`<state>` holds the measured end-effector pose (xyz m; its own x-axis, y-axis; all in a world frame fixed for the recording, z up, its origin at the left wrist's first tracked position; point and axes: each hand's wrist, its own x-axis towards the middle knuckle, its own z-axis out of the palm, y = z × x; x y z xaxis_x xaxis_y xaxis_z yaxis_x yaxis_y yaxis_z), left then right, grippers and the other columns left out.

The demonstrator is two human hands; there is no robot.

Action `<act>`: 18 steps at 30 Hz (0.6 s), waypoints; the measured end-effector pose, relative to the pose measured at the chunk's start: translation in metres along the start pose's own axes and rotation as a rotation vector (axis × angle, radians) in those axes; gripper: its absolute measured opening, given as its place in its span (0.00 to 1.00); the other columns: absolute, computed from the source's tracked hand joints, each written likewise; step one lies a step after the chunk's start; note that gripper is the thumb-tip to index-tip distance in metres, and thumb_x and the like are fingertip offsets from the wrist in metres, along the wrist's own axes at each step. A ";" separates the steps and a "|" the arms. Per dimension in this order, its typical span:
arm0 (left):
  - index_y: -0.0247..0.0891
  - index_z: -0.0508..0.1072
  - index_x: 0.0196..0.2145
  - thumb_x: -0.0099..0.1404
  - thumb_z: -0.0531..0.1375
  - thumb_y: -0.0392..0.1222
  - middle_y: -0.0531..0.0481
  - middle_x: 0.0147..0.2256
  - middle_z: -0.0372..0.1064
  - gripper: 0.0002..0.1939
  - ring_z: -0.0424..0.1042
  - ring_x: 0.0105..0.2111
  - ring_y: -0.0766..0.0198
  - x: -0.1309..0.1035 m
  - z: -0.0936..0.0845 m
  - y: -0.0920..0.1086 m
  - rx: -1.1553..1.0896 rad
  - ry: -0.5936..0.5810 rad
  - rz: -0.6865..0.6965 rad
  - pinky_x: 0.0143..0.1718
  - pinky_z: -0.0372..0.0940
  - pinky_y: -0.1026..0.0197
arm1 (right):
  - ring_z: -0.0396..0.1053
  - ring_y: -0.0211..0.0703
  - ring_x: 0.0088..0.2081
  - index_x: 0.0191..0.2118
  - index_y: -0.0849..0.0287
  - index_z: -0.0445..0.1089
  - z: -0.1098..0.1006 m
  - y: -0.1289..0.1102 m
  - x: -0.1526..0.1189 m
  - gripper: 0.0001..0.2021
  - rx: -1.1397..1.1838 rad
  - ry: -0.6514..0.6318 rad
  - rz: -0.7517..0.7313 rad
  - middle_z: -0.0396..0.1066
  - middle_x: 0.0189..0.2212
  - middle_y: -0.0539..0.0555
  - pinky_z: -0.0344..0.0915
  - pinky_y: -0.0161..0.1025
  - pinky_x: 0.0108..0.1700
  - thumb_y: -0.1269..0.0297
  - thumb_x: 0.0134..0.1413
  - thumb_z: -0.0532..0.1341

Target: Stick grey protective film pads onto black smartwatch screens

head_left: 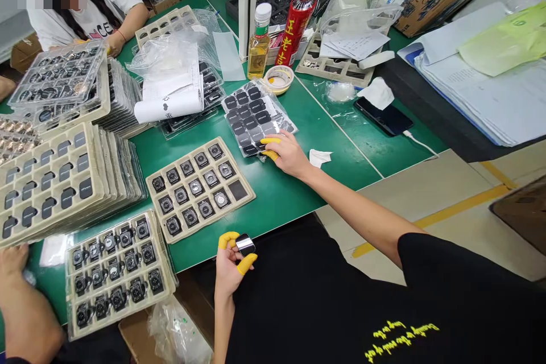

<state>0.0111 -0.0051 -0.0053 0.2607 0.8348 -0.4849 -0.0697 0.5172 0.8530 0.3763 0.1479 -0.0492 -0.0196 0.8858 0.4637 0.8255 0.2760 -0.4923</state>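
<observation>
Between the yellow-capped thumb and finger of my left hand (230, 267), a smartwatch body (245, 244) is gripped near the table's front edge, its glossy face showing. My right hand (290, 153), also in yellow finger cots, reaches to the lower right corner of a sheet of black square film stickers (249, 116). Its finger and thumb pinch at that corner; whether a sticker is between them I cannot make out. Left of the sheet lies a beige tray (200, 187) of watch bodies, with one pocket at its right end holding no watch.
Another watch tray (115, 273) overhangs the front edge, beside a co-worker's arm (25, 301). Stacked trays (102, 176) rise at left. Behind the stickers stand a tape roll (278, 78), a glass bottle (259, 45) and a red bottle (297, 23). A phone (384, 116) charges at right.
</observation>
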 end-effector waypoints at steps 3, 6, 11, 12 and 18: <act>0.44 0.69 0.50 0.50 0.85 0.51 0.61 0.33 0.71 0.38 0.74 0.24 0.72 0.000 0.000 0.000 0.010 -0.003 0.007 0.23 0.77 0.69 | 0.79 0.60 0.63 0.45 0.50 0.78 0.000 -0.001 0.000 0.10 -0.006 0.001 -0.005 0.85 0.53 0.58 0.63 0.73 0.74 0.64 0.76 0.58; 0.44 0.69 0.50 0.50 0.84 0.52 0.61 0.33 0.71 0.38 0.73 0.24 0.72 0.000 0.000 0.000 0.021 -0.005 0.011 0.23 0.77 0.68 | 0.79 0.60 0.64 0.45 0.50 0.77 -0.001 -0.001 0.000 0.11 -0.006 0.002 -0.014 0.85 0.52 0.58 0.64 0.72 0.73 0.63 0.77 0.57; 0.43 0.70 0.50 0.50 0.84 0.52 0.60 0.33 0.71 0.37 0.73 0.24 0.72 -0.001 0.000 0.000 0.022 -0.002 0.009 0.23 0.77 0.68 | 0.78 0.62 0.65 0.54 0.51 0.77 0.000 -0.002 -0.002 0.10 0.004 -0.005 -0.022 0.84 0.56 0.60 0.62 0.72 0.75 0.59 0.78 0.60; 0.43 0.70 0.50 0.50 0.85 0.52 0.60 0.33 0.71 0.37 0.73 0.24 0.72 -0.001 0.000 0.000 0.021 -0.002 0.009 0.23 0.77 0.68 | 0.77 0.63 0.66 0.56 0.51 0.77 0.000 -0.002 -0.003 0.10 0.006 -0.010 -0.024 0.84 0.56 0.60 0.60 0.72 0.76 0.58 0.77 0.62; 0.43 0.70 0.50 0.50 0.85 0.52 0.61 0.33 0.70 0.38 0.74 0.25 0.72 -0.001 0.001 0.000 0.007 -0.009 0.010 0.23 0.76 0.69 | 0.73 0.68 0.70 0.62 0.52 0.75 0.004 0.002 -0.006 0.16 0.003 -0.034 -0.020 0.81 0.63 0.63 0.57 0.76 0.76 0.57 0.73 0.66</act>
<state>0.0118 -0.0062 -0.0040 0.2690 0.8380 -0.4748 -0.0652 0.5077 0.8591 0.3756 0.1446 -0.0563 -0.0554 0.8921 0.4484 0.8229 0.2952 -0.4856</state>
